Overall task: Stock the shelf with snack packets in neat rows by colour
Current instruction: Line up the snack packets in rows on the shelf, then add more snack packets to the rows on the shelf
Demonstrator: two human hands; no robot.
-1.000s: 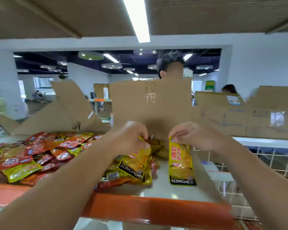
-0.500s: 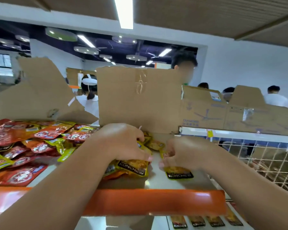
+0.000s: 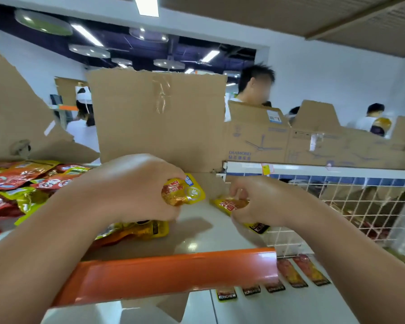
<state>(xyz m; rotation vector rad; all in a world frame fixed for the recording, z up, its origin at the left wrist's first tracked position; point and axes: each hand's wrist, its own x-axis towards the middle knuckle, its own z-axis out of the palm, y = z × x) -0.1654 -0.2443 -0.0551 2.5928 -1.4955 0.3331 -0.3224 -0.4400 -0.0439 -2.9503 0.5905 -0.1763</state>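
- Gripped in left hand (image 3: pixel 136 190): crumpled yellow packet (image 3: pixel 185 191), raised just above white shelf (image 3: pixel 208 237); fingers curled round it, near half covered.
- Pinched in right hand (image 3: pixel 260 202): second yellow packet (image 3: pixel 232 204), at right edge of shelf beside wire mesh (image 3: pixel 337 195); middle hidden under curled fingers, contact with shelf unclear.
- Under left forearm: more yellow packets (image 3: pixel 147 229), partly covered.
- Far left: red-and-yellow heap (image 3: pixel 21 183), cut off by frame edge.
- Lower row of packets (image 3: pixel 290 277): tops hidden behind orange rail (image 3: pixel 173 272).

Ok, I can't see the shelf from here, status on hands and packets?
Left hand grips a yellow packet over the shelf. Right hand pinches a second yellow packet lying on it. Mixed pile crowds the left side.
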